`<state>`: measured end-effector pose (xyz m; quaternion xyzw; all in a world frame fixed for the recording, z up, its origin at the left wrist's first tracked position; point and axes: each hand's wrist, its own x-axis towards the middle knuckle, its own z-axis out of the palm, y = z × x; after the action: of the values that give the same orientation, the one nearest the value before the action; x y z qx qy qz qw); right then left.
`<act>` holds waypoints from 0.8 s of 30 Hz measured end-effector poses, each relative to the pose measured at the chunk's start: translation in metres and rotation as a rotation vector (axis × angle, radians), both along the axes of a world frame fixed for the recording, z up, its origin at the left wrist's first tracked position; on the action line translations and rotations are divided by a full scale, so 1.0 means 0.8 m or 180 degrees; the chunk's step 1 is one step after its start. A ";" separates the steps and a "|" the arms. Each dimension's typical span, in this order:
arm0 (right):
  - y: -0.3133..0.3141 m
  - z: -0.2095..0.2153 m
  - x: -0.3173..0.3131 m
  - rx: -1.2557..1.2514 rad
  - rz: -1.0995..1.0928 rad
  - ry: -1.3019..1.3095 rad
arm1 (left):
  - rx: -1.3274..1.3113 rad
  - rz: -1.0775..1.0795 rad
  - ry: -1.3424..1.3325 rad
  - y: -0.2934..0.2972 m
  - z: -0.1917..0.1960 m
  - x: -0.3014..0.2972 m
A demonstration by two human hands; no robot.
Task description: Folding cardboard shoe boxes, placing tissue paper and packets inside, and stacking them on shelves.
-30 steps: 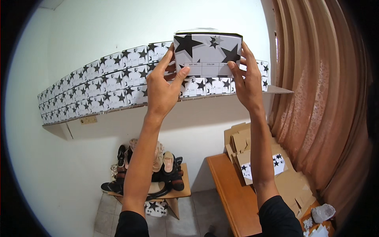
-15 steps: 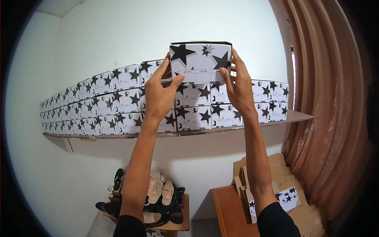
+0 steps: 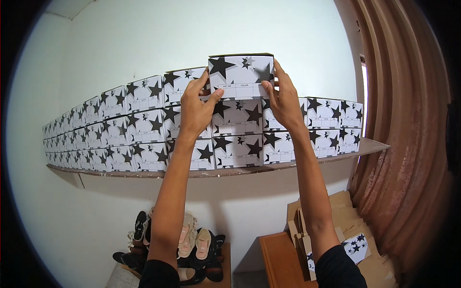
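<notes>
Between my two hands is a white shoebox (image 3: 241, 73) printed with black and grey stars, held level with a blank label panel facing me. My left hand (image 3: 196, 108) grips its left side, thumb on the lower front. On the opposite side, my right hand (image 3: 287, 103) presses with its fingers along the edge and its thumb at the lower right corner. The held box is at the right end of the top row, beside another star-printed box (image 3: 178, 85). Directly below is a second-row box (image 3: 237, 117); whether the two touch I cannot tell.
A long wall shelf (image 3: 230, 172) carries stacked rows of matching boxes. Beneath it, shoes (image 3: 201, 245) are heaped on a small stand at left. An orange-brown wooden table (image 3: 276, 261) and flattened cardboard (image 3: 348, 216) lie lower right. A brown curtain (image 3: 398, 120) hangs at right.
The held shoebox has moved forward toward the shelf and slightly left, closer to the top-row box. Both hands keep their hold. The shelf looks nearer in view.
</notes>
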<state>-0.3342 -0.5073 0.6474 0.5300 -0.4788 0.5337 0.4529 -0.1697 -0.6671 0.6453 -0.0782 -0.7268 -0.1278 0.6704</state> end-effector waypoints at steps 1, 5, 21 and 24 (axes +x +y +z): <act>-0.005 0.000 -0.004 -0.0007 -0.0010 0.0002 | -0.0028 0.0015 0.0048 -0.006 0.000 -0.005; -0.022 -0.004 -0.007 0.0034 -0.0110 -0.0078 | -0.0034 -0.0035 0.0115 -0.025 -0.001 -0.016; -0.044 -0.020 -0.013 -0.0049 -0.0277 -0.0252 | -0.0622 0.1390 0.0594 -0.034 -0.018 -0.039; -0.045 -0.028 -0.011 0.0205 -0.0523 -0.0414 | -0.0705 0.1666 0.0642 -0.039 -0.028 -0.044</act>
<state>-0.3432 -0.5434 0.6252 0.4674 -0.5659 0.5124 0.4458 -0.2047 -0.6983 0.6231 0.0268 -0.6615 0.1379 0.7367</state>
